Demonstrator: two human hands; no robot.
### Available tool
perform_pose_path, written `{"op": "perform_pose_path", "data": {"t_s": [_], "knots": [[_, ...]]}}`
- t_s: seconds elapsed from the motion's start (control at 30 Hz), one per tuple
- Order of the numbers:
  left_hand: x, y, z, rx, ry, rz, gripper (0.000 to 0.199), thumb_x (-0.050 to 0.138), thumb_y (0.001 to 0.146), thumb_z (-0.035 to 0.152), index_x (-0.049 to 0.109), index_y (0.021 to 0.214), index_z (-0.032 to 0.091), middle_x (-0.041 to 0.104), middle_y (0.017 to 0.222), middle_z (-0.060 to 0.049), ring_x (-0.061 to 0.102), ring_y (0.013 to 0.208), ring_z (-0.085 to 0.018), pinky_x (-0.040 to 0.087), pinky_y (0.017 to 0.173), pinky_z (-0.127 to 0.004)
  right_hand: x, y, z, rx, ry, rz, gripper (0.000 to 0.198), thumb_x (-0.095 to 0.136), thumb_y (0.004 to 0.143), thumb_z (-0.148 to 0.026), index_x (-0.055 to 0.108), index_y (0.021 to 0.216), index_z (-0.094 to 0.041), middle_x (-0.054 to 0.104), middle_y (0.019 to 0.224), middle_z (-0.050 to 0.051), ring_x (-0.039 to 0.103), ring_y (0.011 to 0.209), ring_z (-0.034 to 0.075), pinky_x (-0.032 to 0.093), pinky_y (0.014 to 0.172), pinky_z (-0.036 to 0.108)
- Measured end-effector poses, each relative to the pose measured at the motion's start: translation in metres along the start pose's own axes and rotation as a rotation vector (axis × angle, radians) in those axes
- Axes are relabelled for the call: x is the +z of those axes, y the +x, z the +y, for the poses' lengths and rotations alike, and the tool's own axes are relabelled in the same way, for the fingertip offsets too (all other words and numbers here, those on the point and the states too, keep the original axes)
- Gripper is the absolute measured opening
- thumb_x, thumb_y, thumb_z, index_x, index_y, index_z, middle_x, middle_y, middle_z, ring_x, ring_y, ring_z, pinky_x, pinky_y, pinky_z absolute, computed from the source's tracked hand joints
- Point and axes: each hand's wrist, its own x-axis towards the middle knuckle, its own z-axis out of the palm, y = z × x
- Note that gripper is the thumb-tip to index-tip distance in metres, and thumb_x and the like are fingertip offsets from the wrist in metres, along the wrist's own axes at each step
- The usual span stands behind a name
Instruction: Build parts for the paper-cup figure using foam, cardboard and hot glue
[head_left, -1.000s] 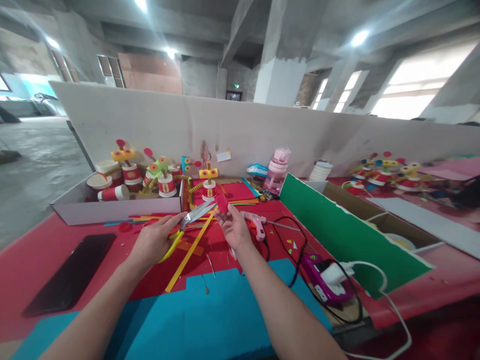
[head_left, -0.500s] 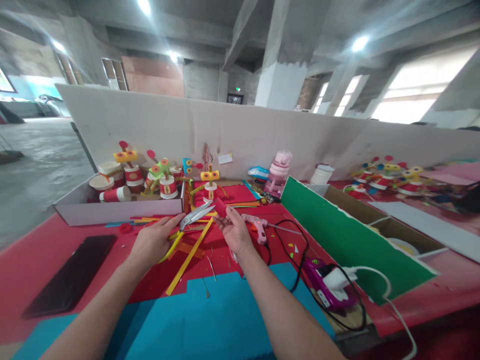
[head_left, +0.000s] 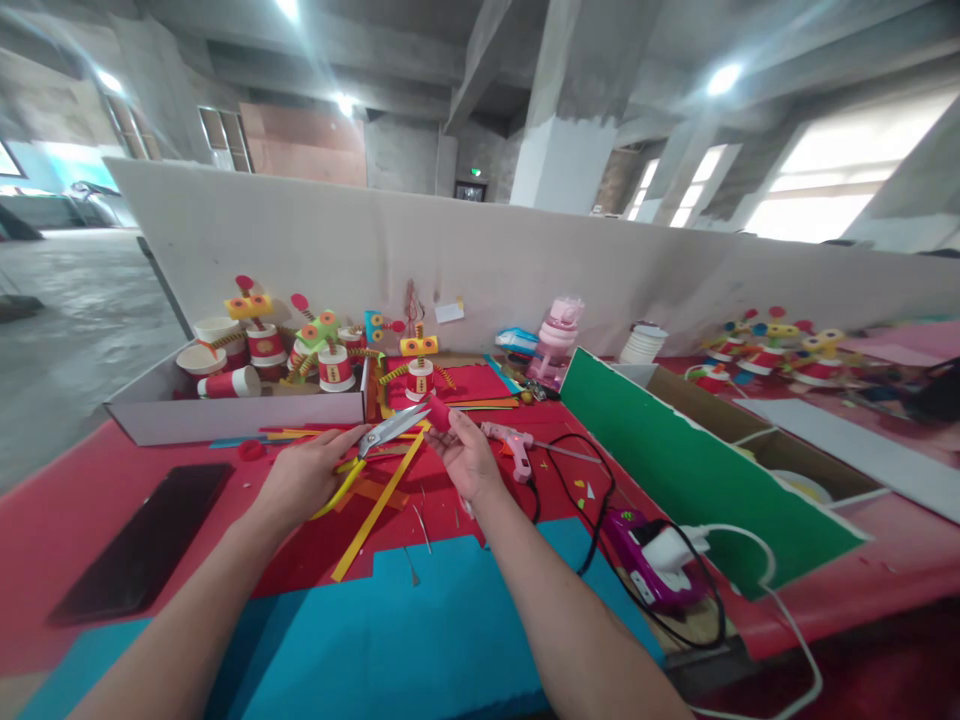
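Yellow-handled scissors are gripped in my left hand, their blades parted and pointing right. Between the fingers and thumb of my right hand is a small piece of red paper, which looks curved. The blade tips meet its left edge; whether they cut into it I cannot tell. Below the scissors lies a long yellow paper strip, beside orange paper. Behind the blades stands a paper-cup robot figure with a yellow head and springy folded arms.
At the left, a white box holds paper cups and several cup figures. A black phone lies in front of it. To the right are a pink glue gun, a purple power strip with cables, and a green-sided box. Blue paper covers the near edge.
Both hands hold nearly the same pose, with the scissors at the red paper. The whole view has shifted slightly.
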Motion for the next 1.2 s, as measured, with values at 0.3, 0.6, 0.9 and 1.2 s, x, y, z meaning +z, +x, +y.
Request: {"op": "perform_pose_path", "data": {"t_s": [0.3, 0.6, 0.9, 1.2], "knots": [[-0.001, 0.001, 0.001, -0.013, -0.056, -0.023, 0.055, 0.045, 0.082, 0.028, 0.047, 0.137, 0.029, 0.066, 0.117, -0.007, 0.067, 0.088, -0.022, 0.046, 0.063, -0.024, -0.003, 0.002, 0.002, -0.012, -0.011, -0.002, 0.017, 0.075, 0.07, -0.027, 0.06, 0.073, -0.019, 0.065, 0.065, -0.004, 0.064, 0.064, 0.011, 0.055, 0.077, 0.028], [-0.005, 0.002, 0.006, -0.028, -0.049, -0.068, 0.053, 0.042, 0.086, 0.03, 0.043, 0.139, 0.03, 0.066, 0.118, -0.006, 0.066, 0.091, -0.024, 0.044, 0.063, -0.025, -0.003, 0.003, 0.002, -0.093, -0.056, -0.046, 0.022, 0.074, 0.069, -0.025, 0.06, 0.086, -0.02, 0.065, 0.068, -0.005, 0.065, 0.065, 0.011, 0.055, 0.082, 0.031], [0.002, 0.001, 0.002, 0.0, -0.108, -0.042, 0.052, 0.042, 0.087, 0.033, 0.044, 0.138, 0.028, 0.067, 0.118, -0.007, 0.066, 0.09, -0.023, 0.044, 0.065, -0.024, 0.004, -0.003, 0.001, -0.138, -0.117, -0.076, 0.03, 0.075, 0.068, -0.021, 0.058, 0.094, -0.021, 0.068, 0.087, -0.002, 0.068, 0.077, 0.013, 0.054, 0.085, 0.031], [0.013, 0.003, -0.002, 0.059, -0.284, -0.028, 0.053, 0.043, 0.083, 0.029, 0.048, 0.136, 0.023, 0.066, 0.12, -0.008, 0.065, 0.099, -0.025, 0.047, 0.075, -0.027, 0.002, -0.001, 0.004, -0.132, -0.141, -0.09, 0.032, 0.075, 0.068, -0.022, 0.056, 0.093, -0.023, 0.067, 0.089, -0.004, 0.068, 0.078, 0.012, 0.054, 0.089, 0.033]]}}
